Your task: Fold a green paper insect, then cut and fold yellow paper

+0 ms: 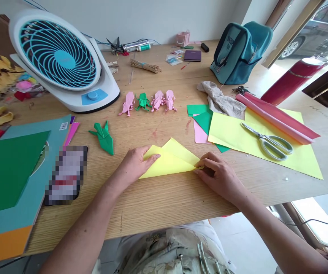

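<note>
A folded sheet of yellow paper [171, 161] lies at the front of the wooden table, one flap creased over another. My left hand [133, 163] grips its left end, thumb on top and fingers behind. At the right corner, my right hand [216, 173] pinches the paper between thumb and fingers. Just beyond the left hand rests a partly folded green paper figure [103, 137]. Farther back stand several small origami figures, among them a pink one [128, 103] and a green one [143, 101].
Scissors [269, 140] lie on large yellow sheets [303, 161] at the right, near a red bottle [292, 82] and a teal bag [236, 53]. A fan [64, 61] stands back left. A phone [67, 175] and coloured paper [12, 171] are at the left.
</note>
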A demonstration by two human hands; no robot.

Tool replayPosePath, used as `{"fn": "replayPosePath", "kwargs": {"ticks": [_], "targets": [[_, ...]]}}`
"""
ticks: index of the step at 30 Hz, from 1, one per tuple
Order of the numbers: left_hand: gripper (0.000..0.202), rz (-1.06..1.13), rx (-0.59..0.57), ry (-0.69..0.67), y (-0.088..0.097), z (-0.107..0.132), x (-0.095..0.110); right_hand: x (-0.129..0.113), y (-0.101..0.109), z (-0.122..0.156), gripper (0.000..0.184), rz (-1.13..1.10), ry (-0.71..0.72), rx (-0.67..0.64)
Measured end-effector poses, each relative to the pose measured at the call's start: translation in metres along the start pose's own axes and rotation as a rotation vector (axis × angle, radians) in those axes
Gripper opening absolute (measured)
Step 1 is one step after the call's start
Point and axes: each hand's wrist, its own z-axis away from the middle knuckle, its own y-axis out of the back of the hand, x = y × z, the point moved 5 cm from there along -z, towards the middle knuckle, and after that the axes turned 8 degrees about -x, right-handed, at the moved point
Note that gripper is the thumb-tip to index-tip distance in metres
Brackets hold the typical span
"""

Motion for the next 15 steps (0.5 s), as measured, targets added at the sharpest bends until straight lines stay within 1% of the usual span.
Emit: {"fn": "replayPosePath", "kwargs": {"ticks": [5, 7, 11, 15], "targets": [[0.032, -0.251, -0.115, 0.04, 0.009, -0.018, 0.013, 0.002, 0.0, 0.0, 0.007, -0.024, -0.057, -0.027], [0.031, -0.34, -0.141, 0.046, 0.011, -0.024, 0.019, 0.003, 0.0, 0.001, 0.008, -0.032, -0.069, -0.034], [0.036, -0.446, -0.078, 0.068, 0.012, -0.033, 0.025, 0.004, 0.0, 0.001, 0.005, -0.046, -0.077, -0.047], [0.035, -0.511, -0.016, 0.086, 0.006, -0.04, 0.025, 0.007, -0.002, 0.0, 0.001, -0.05, -0.106, -0.041]]}}
